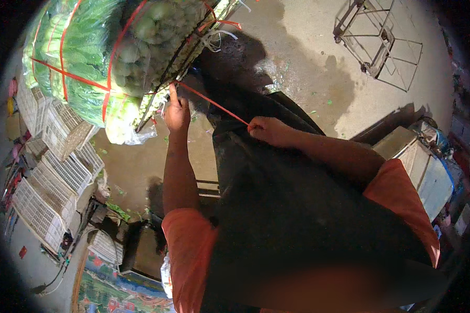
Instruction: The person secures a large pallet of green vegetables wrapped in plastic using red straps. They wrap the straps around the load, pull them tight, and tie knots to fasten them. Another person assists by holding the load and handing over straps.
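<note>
A big bundle of green leafy vegetables (83,57) in clear plastic fills the upper left, crossed by several red ties. Darker round greens (154,26) show in its upper part. At the bundle's near right edge is my left hand (177,115), its index finger stretched up against the spot where a red string (214,103) leaves the bundle. The other fingers look partly curled. My right hand (269,131), in front of my dark apron (277,208), is closed around the string's other end. Between the hands the string runs straight and taut.
Stacked pale plastic crates (42,206) stand at the left. A thin metal frame (378,44) is on the wet concrete floor (308,62) at the upper right. Boxes (425,172) sit at the right. A patterned sheet (122,292) lies at the lower left.
</note>
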Available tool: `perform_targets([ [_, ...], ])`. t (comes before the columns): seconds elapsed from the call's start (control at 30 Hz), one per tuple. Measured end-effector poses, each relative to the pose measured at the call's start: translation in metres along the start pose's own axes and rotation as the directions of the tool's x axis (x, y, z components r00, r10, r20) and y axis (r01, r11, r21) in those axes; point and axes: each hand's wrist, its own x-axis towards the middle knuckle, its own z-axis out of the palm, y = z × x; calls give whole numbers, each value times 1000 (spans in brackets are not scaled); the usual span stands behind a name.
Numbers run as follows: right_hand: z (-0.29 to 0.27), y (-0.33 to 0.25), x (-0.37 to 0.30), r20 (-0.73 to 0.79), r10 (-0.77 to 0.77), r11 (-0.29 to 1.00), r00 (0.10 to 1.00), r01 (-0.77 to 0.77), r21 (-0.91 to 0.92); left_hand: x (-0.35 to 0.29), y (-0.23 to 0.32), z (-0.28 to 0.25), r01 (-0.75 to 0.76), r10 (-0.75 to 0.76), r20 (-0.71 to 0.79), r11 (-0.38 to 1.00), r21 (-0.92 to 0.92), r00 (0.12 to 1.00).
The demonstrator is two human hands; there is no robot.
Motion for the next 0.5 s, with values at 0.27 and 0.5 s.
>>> perform_targets([
  [0.27, -18, 86, 99, -92, 243, 811, 966, -254, -527, 12, -3, -34, -174, 171, 214, 985, -4, 962],
  [0.5, -3, 5, 176, -339, -215, 885, 916, 36, -465, 15, -21, -33, -209, 208, 274, 978, -25, 939],
])
